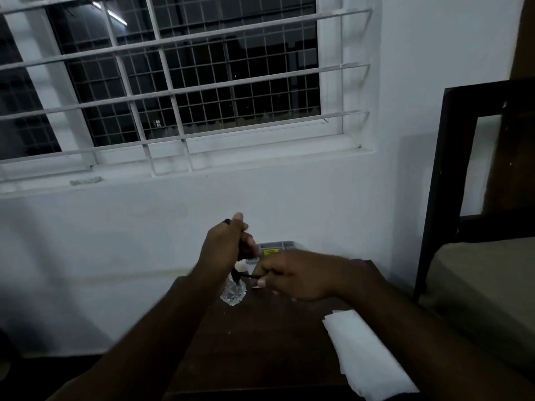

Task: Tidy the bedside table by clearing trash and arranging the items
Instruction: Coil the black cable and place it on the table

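Note:
My left hand [224, 241] is raised above the dark wooden bedside table [260, 342] and closed around a bundle of black cable [241, 275], whose end sticks out above my thumb. My right hand [295, 274] pinches the loose end of the same cable a little lower and to the right. Under my hands stands a small clear faceted glass bottle [233, 293]. A white folded paper [364, 354] lies on the table's right side. Behind my hands, against the wall, sits a grey box with a yellow label [275, 248], partly hidden.
A white wall with a barred window [185, 82] rises behind the table. A bed with a dark frame [451, 169] and beige mattress [486, 285] stands close on the right. Dark floor shows to the left of the table.

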Demonstrator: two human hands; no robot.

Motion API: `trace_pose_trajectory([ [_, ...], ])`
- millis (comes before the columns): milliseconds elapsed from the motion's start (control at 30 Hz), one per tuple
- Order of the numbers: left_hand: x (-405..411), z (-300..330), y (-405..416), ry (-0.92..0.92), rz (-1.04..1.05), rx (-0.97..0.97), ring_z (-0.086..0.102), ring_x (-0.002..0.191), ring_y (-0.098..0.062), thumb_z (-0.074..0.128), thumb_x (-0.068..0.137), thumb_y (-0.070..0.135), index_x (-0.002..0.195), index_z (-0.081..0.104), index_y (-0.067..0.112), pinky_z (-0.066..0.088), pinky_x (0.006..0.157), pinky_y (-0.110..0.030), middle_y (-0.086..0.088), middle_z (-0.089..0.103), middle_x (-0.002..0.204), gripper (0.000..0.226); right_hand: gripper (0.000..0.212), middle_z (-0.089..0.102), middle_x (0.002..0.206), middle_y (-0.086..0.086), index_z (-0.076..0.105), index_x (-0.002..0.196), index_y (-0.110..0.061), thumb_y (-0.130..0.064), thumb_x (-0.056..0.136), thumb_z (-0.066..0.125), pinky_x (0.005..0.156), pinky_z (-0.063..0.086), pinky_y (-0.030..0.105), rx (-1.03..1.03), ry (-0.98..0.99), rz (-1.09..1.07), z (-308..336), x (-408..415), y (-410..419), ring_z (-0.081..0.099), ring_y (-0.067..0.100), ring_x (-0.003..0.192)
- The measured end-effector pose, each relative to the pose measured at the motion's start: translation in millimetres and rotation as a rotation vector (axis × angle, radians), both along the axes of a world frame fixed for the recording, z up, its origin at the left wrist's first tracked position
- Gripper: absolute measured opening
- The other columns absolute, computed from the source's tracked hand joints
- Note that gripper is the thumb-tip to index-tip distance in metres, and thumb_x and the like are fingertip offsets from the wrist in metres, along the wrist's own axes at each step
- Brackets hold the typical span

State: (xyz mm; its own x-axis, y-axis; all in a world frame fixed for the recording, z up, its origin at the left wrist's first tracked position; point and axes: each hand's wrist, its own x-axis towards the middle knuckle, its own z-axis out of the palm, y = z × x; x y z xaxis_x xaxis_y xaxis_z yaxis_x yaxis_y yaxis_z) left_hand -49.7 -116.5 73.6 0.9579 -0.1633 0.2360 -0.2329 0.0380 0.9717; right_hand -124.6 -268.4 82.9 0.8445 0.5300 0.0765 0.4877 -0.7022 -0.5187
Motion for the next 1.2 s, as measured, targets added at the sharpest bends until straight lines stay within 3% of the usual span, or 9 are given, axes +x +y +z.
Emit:
trace_pose_trajectory([
  [67, -10.3, -3.8, 1.1, 0.021, -0.083, 0.227, 0.06, 0.051, -0.019, 0.042, 0.101, 0.034, 0.084, 0.059, 0.003, 0.048, 0.052, -0.024, -0.007, 0.062, 0.059, 0.039, 0.015, 0.055, 0.077, -0.014, 0.066, 0.101, -0.018, -0.025, 0.096, 0.054, 0.065, 0.041, 0.016, -0.096, -0.165, -0.05, 10.1, -0.9, -7.3, 0.05, -0.003, 0.064],
  [167, -22.4, -10.8, 2.8, 0.185, -0.315, 0.372, 0.058, 0.048, -0.023, 0.038, 0.101, 0.042, 0.073, 0.06, 0.003, 0.044, 0.05, -0.025, -0.012, 0.059, 0.057, 0.052, 0.012, 0.06, 0.087, -0.014, 0.067, 0.096, -0.031, -0.038, 0.088, 0.06, 0.076, 0.047, 0.032, -0.234, -0.422, -0.162, 17.3, 3.1, -26.7, 0.055, 0.003, 0.082],
  [367, -27.4, -10.6, 0.1, 0.509, -0.673, 0.119, 0.025, 0.027, -0.008, 0.036, 0.093, 0.061, 0.072, 0.053, 0.011, 0.037, 0.04, -0.022, 0.005, 0.027, 0.037, 0.057, 0.027, 0.065, 0.102, -0.015, 0.072, 0.093, -0.038, -0.051, 0.087, 0.049, 0.091, 0.037, 0.035, -0.135, -0.759, -0.168, -3.7, 19.1, -38.1, 0.055, 0.01, 0.102],
  [567, -13.5, -19.4, 10.1, 0.616, -0.912, -0.054, 0.032, 0.025, -0.006, 0.057, 0.09, 0.038, 0.071, 0.05, 0.013, 0.039, 0.037, -0.021, 0.009, 0.033, 0.034, 0.032, 0.018, 0.065, 0.09, -0.011, 0.074, 0.102, -0.015, -0.017, 0.092, 0.06, 0.076, 0.046, 0.016, 0.343, -0.432, -0.108, -30.9, 25.8, -32.1, 0.061, -0.001, 0.086],
  [667, -8.3, -23.4, 14.3, 0.622, -0.969, -0.092, 0.035, 0.025, -0.007, 0.067, 0.084, 0.031, 0.071, 0.052, 0.012, 0.04, 0.037, -0.022, 0.008, 0.036, 0.034, 0.027, 0.023, 0.073, 0.102, 0.0, 0.071, 0.112, -0.01, -0.014, 0.098, 0.054, 0.086, 0.053, 0.026, 0.587, -0.092, -0.099, -36.1, 18.4, -28.1, 0.067, 0.007, 0.097],
  [767, -4.6, -23.5, 14.6, 0.597, -0.944, -0.12, 0.035, 0.024, -0.008, 0.07, 0.081, 0.03, 0.069, 0.053, 0.012, 0.04, 0.038, -0.022, 0.007, 0.036, 0.033, 0.027, 0.028, 0.07, 0.116, 0.003, 0.064, 0.123, -0.01, -0.008, 0.097, 0.053, 0.096, 0.05, 0.022, 0.785, 0.202, -0.027, -34.5, 8.9, -27.0, 0.065, 0.008, 0.11],
  [867, -1.5, -22.6, 13.6, 0.587, -0.914, -0.118, 0.035, 0.025, -0.009, 0.069, 0.082, 0.03, 0.069, 0.051, 0.012, 0.041, 0.041, -0.025, 0.007, 0.035, 0.033, 0.028, 0.042, 0.068, 0.122, 0.001, 0.062, 0.127, -0.015, -0.003, 0.087, 0.067, 0.099, 0.051, 0.03, 0.789, 0.21, -0.039, -41.2, 10.9, -26.4, 0.064, 0.013, 0.114],
  [1067, -6.4, -14.9, 9.3, 0.585, -0.805, -0.018, 0.042, 0.031, -0.014, 0.044, 0.095, 0.034, 0.067, 0.052, 0.011, 0.047, 0.05, -0.029, 0.005, 0.035, 0.034, 0.037, 0.027, 0.071, 0.082, -0.003, 0.072, 0.102, -0.015, 0.002, 0.081, 0.071, 0.057, 0.048, 0.018, 0.893, 0.238, -0.172, -50.5, 15.9, -17.6, 0.066, 0.008, 0.07],
  [1200, -9.2, -8.4, 7.6, 0.535, -0.722, 0.101, 0.06, 0.046, -0.023, 0.046, 0.095, 0.03, 0.07, 0.059, 0.007, 0.054, 0.058, -0.031, -0.002, 0.044, 0.04, 0.037, 0.022, 0.074, 0.097, 0.015, 0.071, 0.097, -0.014, 0.002, 0.084, 0.063, 0.072, 0.053, 0.033, 0.897, 0.272, -0.223, -52.2, 18.6, -16.4, 0.071, 0.029, 0.09],
])
